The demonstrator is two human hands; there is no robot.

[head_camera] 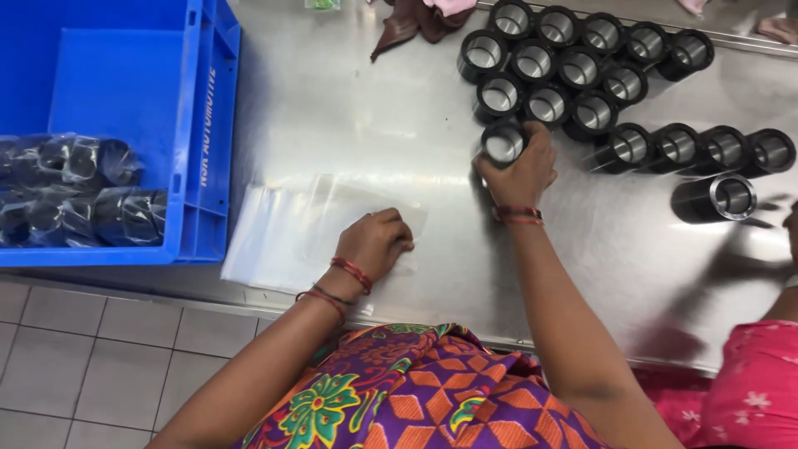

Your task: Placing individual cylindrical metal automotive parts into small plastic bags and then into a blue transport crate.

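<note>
My right hand (522,170) grips a dark metal sleeve (504,144) at the near edge of a cluster of several upright sleeves (573,66) on the steel table (357,100). My left hand (374,244) rests with curled fingers on a stack of clear plastic bags (291,220) lying flat near the table's front edge. Both wrists wear red bangles.
A blue plastic crate (195,133) at the left holds bagged dark sleeves (75,191). A row of sleeves (698,150) lies on its side at the right, one (716,198) nearer. Another person in pink (752,391) stands at the right. Brown cloth (407,21) lies at the back.
</note>
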